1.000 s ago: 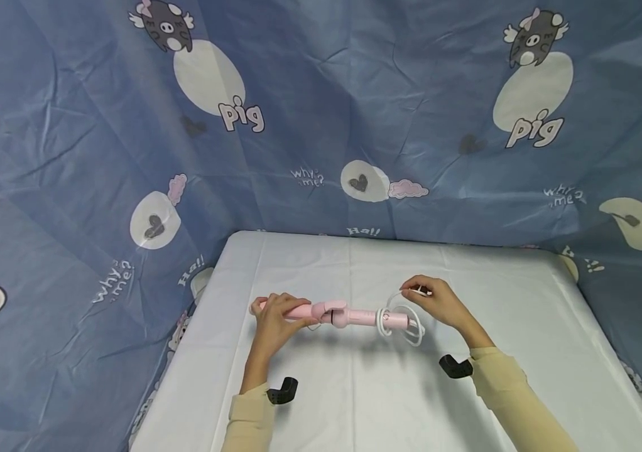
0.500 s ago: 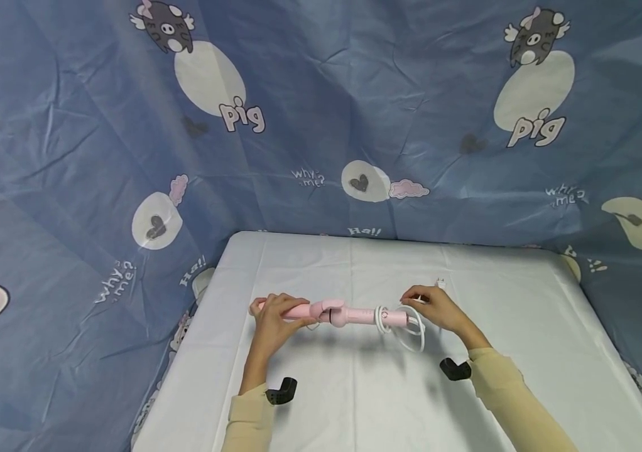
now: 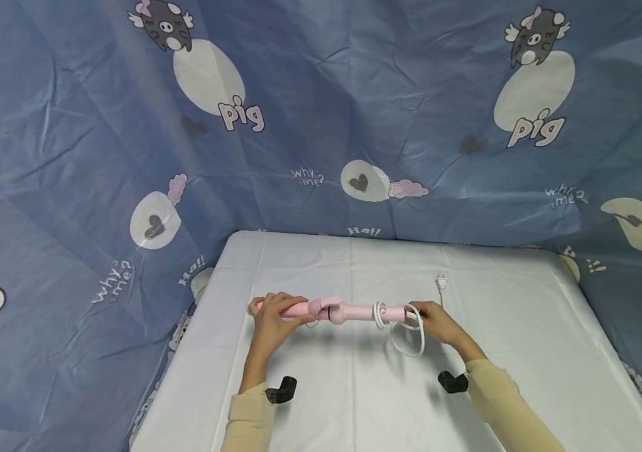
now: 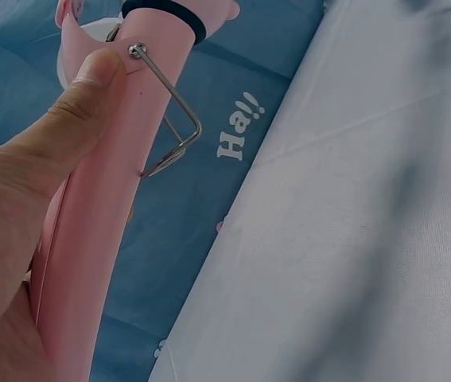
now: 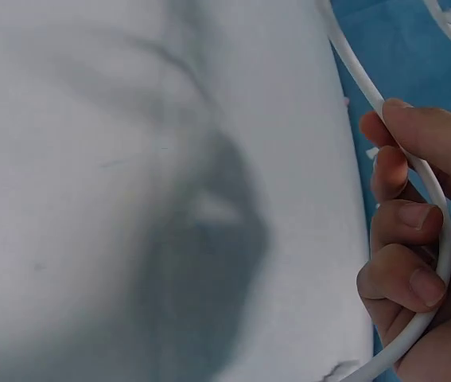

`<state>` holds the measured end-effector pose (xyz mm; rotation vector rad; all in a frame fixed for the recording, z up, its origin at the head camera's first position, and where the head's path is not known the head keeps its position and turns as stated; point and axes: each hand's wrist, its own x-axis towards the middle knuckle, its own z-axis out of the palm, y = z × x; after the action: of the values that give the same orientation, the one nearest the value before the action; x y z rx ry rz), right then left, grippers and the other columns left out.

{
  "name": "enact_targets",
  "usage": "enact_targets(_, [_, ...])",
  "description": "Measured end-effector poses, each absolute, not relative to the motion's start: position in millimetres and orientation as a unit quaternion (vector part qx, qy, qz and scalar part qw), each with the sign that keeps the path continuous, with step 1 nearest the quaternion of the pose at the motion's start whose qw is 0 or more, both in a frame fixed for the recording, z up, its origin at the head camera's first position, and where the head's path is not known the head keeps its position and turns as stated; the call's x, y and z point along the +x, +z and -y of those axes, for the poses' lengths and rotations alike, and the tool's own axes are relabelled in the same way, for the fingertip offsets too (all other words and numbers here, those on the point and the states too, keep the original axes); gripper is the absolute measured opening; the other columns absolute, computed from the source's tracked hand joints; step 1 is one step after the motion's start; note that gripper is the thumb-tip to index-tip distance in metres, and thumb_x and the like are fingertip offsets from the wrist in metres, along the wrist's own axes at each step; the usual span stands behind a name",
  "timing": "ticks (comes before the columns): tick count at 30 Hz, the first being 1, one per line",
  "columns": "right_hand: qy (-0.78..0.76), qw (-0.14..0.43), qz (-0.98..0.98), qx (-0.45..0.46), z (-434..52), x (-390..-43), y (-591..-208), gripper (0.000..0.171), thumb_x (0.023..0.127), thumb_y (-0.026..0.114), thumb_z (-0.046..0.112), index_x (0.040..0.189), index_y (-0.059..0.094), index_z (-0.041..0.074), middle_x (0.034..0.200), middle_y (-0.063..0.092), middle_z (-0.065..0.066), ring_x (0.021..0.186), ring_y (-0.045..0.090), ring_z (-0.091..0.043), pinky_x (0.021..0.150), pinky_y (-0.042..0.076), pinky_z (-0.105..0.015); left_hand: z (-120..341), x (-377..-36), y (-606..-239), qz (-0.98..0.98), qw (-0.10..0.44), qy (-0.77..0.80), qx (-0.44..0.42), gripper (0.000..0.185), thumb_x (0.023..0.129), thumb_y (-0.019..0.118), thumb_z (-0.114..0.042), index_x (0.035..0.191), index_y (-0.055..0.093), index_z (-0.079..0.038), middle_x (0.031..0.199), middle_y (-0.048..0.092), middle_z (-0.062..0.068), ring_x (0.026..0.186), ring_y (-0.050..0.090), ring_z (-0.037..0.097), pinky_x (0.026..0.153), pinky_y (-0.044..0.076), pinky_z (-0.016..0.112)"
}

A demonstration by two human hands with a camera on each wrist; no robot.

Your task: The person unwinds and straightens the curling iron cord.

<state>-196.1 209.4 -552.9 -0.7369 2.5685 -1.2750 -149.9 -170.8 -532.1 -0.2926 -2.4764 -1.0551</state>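
Across the lower middle of the head view, a white-covered table stands against a blue cartoon-print curtain. Just above the cloth, near the frame's centre, a pink curling iron is held level between both hands. It looks rigid and light, a smooth plastic wand that could slip, so the two ends are probably the safest places to hold.

At its left end the left hand has fingers curled round the barrel; the left wrist view shows the thumb pressed beside a folding wire stand. At the right end the right hand grips the handle tip with the white cord, and the right wrist view shows curled fingers trapping that cord. The cord is soft and springy; wound loops sit round the handle, one slack loop hangs below, and the plug lies on the cloth toward the upper right.
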Motion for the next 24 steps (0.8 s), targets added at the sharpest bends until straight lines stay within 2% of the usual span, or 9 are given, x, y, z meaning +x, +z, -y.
enact_targets(3, [-0.433, 0.089, -0.863, -0.246, -209.6, -191.5, -559.2, 0.017, 0.091, 0.062, 0.018, 0.101, 0.069, 0.006, 0.096, 0.072, -0.008, 0.086, 0.060, -0.003, 0.076, 0.050, -0.025, 170.1, -151.1, -531.7, 0.895, 0.214, -0.376, -0.103, 0.041, 0.061, 0.082, -0.049, 0.095, 0.074, -0.028, 0.087, 0.069, -0.010, 0.083, 0.050, 0.009, 0.098, 0.014, 0.052])
enact_targets(8, [-0.439, 0.080, -0.860, -0.248, -208.1, -183.2, -566.8, 0.014, 0.089, 0.066, 0.020, 0.094, 0.071, 0.008, 0.090, 0.072, -0.005, 0.082, 0.059, -0.001, 0.074, 0.050, -0.025, 168.9, -152.5, -531.2, 0.897, 0.213, -0.375, -0.102, 0.041, 0.061, 0.082, -0.049, 0.095, 0.074, -0.027, 0.087, 0.069, -0.010, 0.083, 0.051, 0.009, 0.099, 0.014, 0.053])
enact_targets(12, [-0.440, 0.074, -0.857, -0.258, -207.9, -175.9, -567.8, 0.011, 0.090, 0.063, 0.017, 0.093, 0.072, 0.010, 0.090, 0.072, -0.003, 0.085, 0.062, -0.005, 0.077, 0.050, -0.025, 168.0, -155.8, -529.9, 0.895, 0.214, -0.378, -0.101, 0.042, 0.062, 0.082, -0.049, 0.096, 0.074, -0.025, 0.087, 0.069, -0.009, 0.084, 0.051, 0.010, 0.099, 0.013, 0.051])
enact_targets(16, [-0.446, 0.098, -0.857, -0.238, -207.5, -168.5, -569.2, 0.013, 0.092, 0.061, 0.021, 0.096, 0.071, 0.015, 0.094, 0.072, -0.001, 0.090, 0.063, -0.009, 0.079, 0.049, -0.026, 166.6, -159.6, -528.8, 0.895, 0.212, -0.379, -0.099, 0.043, 0.062, 0.081, -0.050, 0.096, 0.074, -0.025, 0.088, 0.069, -0.009, 0.084, 0.050, 0.009, 0.100, 0.012, 0.051])
enact_targets(20, [-0.447, 0.105, -0.860, -0.221, -206.6, -159.0, -571.0, 0.012, 0.092, 0.061, 0.026, 0.095, 0.070, 0.019, 0.093, 0.069, 0.003, 0.086, 0.060, -0.004, 0.076, 0.047, -0.024, 164.4, -160.0, -530.1, 0.895, 0.213, -0.380, -0.098, 0.042, 0.062, 0.082, -0.049, 0.096, 0.074, -0.026, 0.087, 0.069, -0.010, 0.083, 0.050, 0.009, 0.099, 0.013, 0.053])
enact_targets(24, [-0.459, 0.095, -0.856, -0.217, -206.5, -147.7, -575.1, 0.012, 0.092, 0.061, 0.024, 0.095, 0.070, 0.017, 0.092, 0.070, 0.002, 0.085, 0.059, -0.002, 0.075, 0.047, -0.022, 162.6, -159.8, -531.9, 0.896, 0.216, -0.375, -0.103, 0.041, 0.061, 0.082, -0.048, 0.094, 0.074, -0.027, 0.086, 0.068, -0.010, 0.083, 0.050, 0.010, 0.098, 0.013, 0.051])
